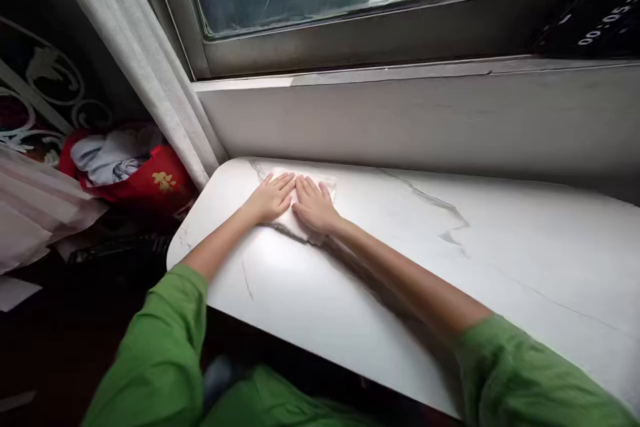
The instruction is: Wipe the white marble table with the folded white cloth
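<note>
A pale folded cloth [296, 223] lies flat on the white marble-patterned tabletop [400, 267], toward its left end. My left hand [271, 198] rests palm down on the cloth's left part, fingers stretched out. Beside it, my right hand [314, 205] presses on the cloth with its fingers extended. The fingertips of both hands almost meet. Part of the cloth is hidden beneath the hands.
Behind the tabletop rises a pale wall below a window [350, 47]. A light curtain [145, 60] hangs at the left. Past the rounded left edge stands a red bag [160, 180] with clothes in it. A dark timer display [600, 20] shows at the upper right.
</note>
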Action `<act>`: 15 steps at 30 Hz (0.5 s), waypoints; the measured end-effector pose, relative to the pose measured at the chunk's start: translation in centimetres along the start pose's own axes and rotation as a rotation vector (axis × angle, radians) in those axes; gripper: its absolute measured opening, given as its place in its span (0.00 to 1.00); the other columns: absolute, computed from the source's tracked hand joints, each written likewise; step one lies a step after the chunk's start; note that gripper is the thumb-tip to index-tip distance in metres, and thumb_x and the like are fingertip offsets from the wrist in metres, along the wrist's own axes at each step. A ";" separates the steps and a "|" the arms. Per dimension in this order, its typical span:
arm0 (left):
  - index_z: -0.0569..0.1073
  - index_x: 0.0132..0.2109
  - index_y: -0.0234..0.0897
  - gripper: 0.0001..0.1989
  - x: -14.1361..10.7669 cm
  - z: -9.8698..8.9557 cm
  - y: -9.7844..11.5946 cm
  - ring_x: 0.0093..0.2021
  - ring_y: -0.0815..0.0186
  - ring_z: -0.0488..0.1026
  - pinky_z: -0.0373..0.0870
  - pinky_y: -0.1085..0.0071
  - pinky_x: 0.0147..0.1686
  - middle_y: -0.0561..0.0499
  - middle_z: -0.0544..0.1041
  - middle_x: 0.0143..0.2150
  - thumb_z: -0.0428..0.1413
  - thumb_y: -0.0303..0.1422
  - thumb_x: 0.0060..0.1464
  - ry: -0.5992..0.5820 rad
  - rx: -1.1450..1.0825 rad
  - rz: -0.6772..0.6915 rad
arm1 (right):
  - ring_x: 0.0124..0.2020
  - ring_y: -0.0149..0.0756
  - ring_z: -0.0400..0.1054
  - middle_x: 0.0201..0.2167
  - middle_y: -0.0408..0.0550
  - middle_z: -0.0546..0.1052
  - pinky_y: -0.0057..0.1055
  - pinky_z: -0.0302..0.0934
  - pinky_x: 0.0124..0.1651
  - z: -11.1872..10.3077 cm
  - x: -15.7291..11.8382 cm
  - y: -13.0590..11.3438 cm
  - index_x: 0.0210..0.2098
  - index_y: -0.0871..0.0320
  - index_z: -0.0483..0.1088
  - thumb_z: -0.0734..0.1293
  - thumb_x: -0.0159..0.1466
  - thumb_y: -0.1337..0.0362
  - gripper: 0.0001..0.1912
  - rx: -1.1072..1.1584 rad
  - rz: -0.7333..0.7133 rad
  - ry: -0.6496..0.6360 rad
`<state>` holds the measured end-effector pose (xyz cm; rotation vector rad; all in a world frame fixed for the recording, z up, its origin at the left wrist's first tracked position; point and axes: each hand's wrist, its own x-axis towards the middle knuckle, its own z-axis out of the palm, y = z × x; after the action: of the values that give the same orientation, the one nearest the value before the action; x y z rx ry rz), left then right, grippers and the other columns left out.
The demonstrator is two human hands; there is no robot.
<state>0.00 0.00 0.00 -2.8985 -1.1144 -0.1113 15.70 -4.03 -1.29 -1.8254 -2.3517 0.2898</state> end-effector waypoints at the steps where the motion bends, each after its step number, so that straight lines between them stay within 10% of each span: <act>1: 0.55 0.67 0.28 0.27 1.2 -0.2 -1.0 0.69 0.60 0.50 0.42 0.56 0.67 0.41 0.54 0.69 0.40 0.31 0.64 -0.016 0.004 -0.021 | 0.71 0.42 0.37 0.70 0.56 0.46 0.46 0.33 0.69 -0.2 1.5 0.0 0.69 0.71 0.43 0.48 0.68 0.60 0.34 0.014 0.032 0.031; 8: 0.57 0.67 0.31 0.26 5.4 -0.2 -5.0 0.68 0.62 0.53 0.43 0.57 0.67 0.43 0.57 0.69 0.41 0.32 0.63 0.018 0.002 -0.098 | 0.69 0.44 0.44 0.69 0.58 0.52 0.46 0.33 0.69 -0.9 6.6 0.1 0.68 0.73 0.46 0.50 0.68 0.59 0.33 0.055 0.073 0.198; 15: 0.58 0.66 0.30 0.26 0.4 -0.3 -3.1 0.69 0.57 0.51 0.44 0.51 0.66 0.40 0.57 0.69 0.39 0.34 0.64 0.080 -0.062 -0.022 | 0.70 0.44 0.39 0.70 0.57 0.49 0.46 0.30 0.69 -0.8 1.2 -2.1 0.69 0.69 0.46 0.50 0.69 0.58 0.33 0.092 0.020 0.170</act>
<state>-1.81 2.49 0.37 -2.9067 -1.1494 -0.2652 13.59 -3.36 0.00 -1.7578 -2.1714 0.2314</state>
